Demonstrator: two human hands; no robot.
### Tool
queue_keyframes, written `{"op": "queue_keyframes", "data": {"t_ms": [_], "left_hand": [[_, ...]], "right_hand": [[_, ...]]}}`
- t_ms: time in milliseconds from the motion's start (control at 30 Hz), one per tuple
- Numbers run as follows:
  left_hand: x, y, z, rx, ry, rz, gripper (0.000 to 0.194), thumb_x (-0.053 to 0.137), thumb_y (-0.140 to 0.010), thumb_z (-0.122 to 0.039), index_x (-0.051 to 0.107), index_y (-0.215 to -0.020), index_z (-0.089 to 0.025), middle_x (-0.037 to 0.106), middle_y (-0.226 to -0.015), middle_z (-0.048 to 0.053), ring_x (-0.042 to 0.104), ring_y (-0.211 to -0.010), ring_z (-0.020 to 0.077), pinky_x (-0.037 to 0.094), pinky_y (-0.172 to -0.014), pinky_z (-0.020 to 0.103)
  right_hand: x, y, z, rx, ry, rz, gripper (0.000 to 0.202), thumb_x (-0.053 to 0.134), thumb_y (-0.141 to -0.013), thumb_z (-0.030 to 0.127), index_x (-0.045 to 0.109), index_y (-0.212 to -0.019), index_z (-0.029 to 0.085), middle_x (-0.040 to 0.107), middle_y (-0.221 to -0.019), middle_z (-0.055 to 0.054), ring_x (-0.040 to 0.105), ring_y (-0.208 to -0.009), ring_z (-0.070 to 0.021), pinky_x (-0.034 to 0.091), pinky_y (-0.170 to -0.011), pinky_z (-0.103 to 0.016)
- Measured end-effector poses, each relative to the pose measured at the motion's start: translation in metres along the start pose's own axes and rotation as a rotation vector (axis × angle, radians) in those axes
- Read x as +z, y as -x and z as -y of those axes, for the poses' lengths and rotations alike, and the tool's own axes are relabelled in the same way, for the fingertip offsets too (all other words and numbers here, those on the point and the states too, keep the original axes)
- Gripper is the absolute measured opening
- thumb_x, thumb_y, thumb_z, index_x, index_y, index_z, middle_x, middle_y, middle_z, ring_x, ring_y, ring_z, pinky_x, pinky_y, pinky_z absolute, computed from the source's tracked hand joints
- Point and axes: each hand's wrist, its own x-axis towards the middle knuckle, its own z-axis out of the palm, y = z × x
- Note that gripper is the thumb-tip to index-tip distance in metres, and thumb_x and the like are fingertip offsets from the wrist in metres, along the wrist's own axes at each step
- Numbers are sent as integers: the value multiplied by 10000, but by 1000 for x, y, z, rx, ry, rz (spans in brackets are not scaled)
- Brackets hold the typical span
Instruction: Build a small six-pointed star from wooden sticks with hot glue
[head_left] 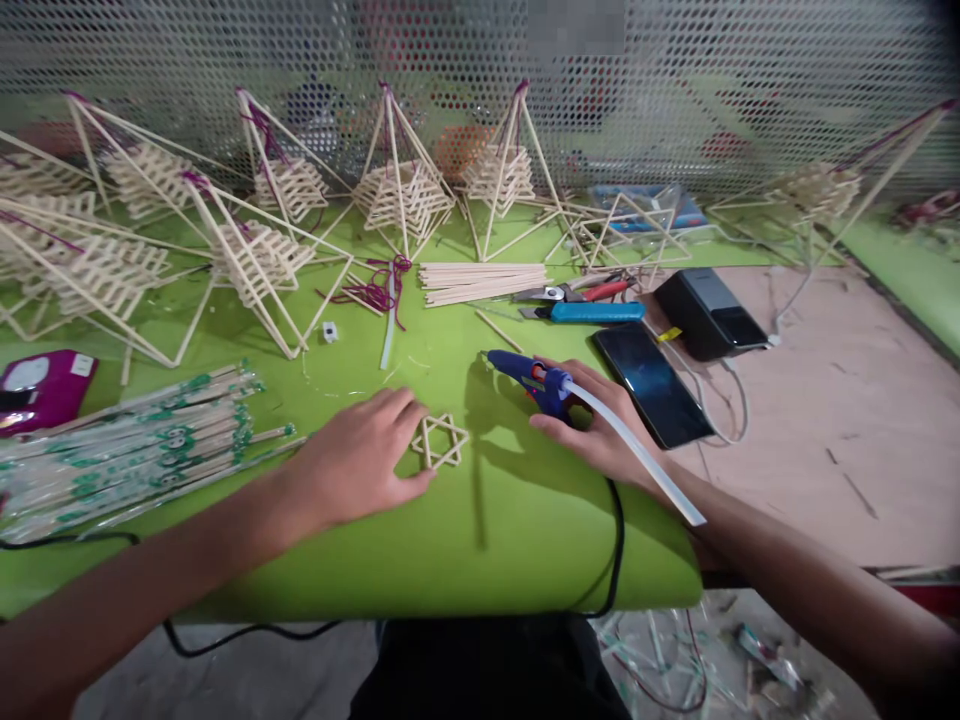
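Note:
A small six-pointed star (453, 432) made of thin wooden sticks lies flat on the green tabletop. My left hand (367, 445) rests at its left side, with thumb and fingertips at the star's edge; the exact contact is partly hidden. My right hand (600, 425) is closed around the handle of a blue hot glue gun (529, 378), whose nozzle points to the upper left, above the star. From the back of the gun a long translucent glue stick (637, 445) sticks out over my wrist.
Several stick pyramids with stacked centres (405, 200) line the back by a perforated metal screen (465, 50). Loose sticks (480, 282), a blue cutter (596, 313), pliers (604, 290), a phone (652, 385) and a black device (709, 315) lie nearby. Wrapped chopsticks (150, 440) lie left; a black cord (619, 550) hangs in front.

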Motion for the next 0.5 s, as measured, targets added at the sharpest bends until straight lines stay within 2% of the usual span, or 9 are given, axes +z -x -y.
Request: {"op": "queue_keyframes", "data": {"t_ms": [167,333,500], "left_hand": [[1,22,12,-246,-233,-75,570,530,-924,-605,636,-1153,-94,673,-1055,181,677,-925,316,583,-751,437],[-1,35,29,-393,-359,-109,645,433,-945,-659,642,-1133,-78,692,-1037,196,692,-899,329,568,-697,424],[-1,34,35,-489,-426,-153,696,379,-948,-699,655,-1140,-89,715,-949,184,694,-746,309,511,-573,383]], "right_hand": [[0,0,-4,29,2,49,677,719,-839,563,537,-1393,220,669,-1189,-99,684,-1037,-278,566,-875,-407],[-3,0,-4,-3,20,53,677,735,-830,550,542,-1383,209,668,-1164,-92,681,-1020,-267,561,-878,-389],[-13,-2,-4,-28,60,140,607,747,-812,571,603,-1274,205,679,-984,-63,678,-815,-224,558,-727,-343]]}}
